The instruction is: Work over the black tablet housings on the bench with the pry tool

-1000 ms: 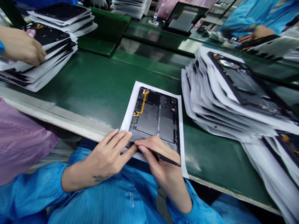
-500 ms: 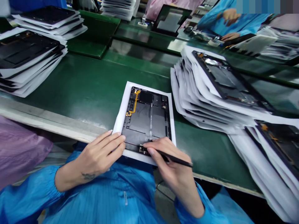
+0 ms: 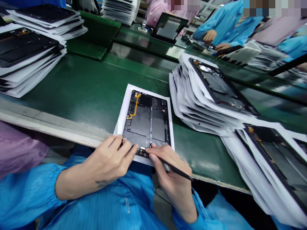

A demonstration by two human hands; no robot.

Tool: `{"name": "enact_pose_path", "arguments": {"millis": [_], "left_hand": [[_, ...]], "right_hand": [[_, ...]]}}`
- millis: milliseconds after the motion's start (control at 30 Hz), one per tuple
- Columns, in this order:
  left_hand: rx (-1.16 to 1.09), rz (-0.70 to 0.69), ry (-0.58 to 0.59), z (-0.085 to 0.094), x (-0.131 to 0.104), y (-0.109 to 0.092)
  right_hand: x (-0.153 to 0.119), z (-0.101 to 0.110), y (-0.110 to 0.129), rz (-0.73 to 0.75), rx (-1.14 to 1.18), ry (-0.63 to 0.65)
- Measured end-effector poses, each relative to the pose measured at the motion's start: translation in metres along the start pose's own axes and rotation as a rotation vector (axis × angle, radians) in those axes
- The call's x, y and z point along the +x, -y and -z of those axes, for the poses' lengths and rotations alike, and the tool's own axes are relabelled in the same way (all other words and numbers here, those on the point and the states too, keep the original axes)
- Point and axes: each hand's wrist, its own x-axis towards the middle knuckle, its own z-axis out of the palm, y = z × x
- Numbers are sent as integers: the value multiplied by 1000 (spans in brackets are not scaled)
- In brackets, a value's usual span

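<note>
A tablet back housing [image 3: 141, 126] lies on a white sheet [image 3: 122, 111], its inside facing up. An orange flex cable [image 3: 137, 107] runs along its upper left, and a pale strip [image 3: 151, 123] goes down the middle. At the near edge sits a small circuit board [image 3: 143, 152]. My left hand [image 3: 111, 158] rests on the lower left edge of the housing, fingers bent and apart, the index fingertip close to the board. My right hand [image 3: 171, 163] is closed on black tweezers [image 3: 178, 171] beside the board; their tips are mostly hidden by my fingers.
To the right stands a stack of housings interleaved with white sheets [image 3: 196, 115], with another housing [image 3: 271, 143] leaning over the bench edge. More stacks [image 3: 31, 64] are at the left. Across the green bench [image 3: 79, 83], a co-worker in blue [image 3: 220, 28] works with both hands.
My left hand has shifted right along the near edge, with its fingers more bent and nearer the board. The tweezers stay in my right hand. The whole view has turned slightly.
</note>
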Motion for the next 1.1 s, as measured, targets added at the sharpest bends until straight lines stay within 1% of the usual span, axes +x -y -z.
{"name": "enact_pose_path", "arguments": {"millis": [67, 233, 300, 367, 433, 567, 633, 733, 833, 900, 1000, 1100], "left_hand": [[17, -12, 24, 0, 1, -1], [37, -32, 39, 0, 0, -4], [56, -35, 54, 0, 0, -5], [69, -48, 67, 0, -1, -6], [70, -54, 60, 0, -1, -6], [76, -42, 17, -1, -1, -6], [78, -43, 2, -1, -1, -6], [82, -52, -3, -1, -2, -6], [90, -56, 20, -2, -2, -6], [95, -52, 23, -2, -2, -9], [101, -46, 17, -1, -2, -13], [48, -49, 20, 0, -2, -7]], "right_hand": [[-2, 0, 2, 23, -29, 13], [-11, -2, 4, 178, -193, 134], [-15, -2, 4, 234, -273, 163], [-19, -3, 4, 269, -304, 175], [-21, -3, 3, 265, -271, 153], [-23, -6, 0, 208, -144, 35], [-23, -7, -1, 205, -138, 7], [-24, -7, -1, 222, -194, 55], [-24, -5, 1, 259, -272, 115], [-24, -4, 1, 280, -284, 127], [-26, -3, -1, 260, -179, 88], [-28, 0, -5, 138, 13, -30]]}}
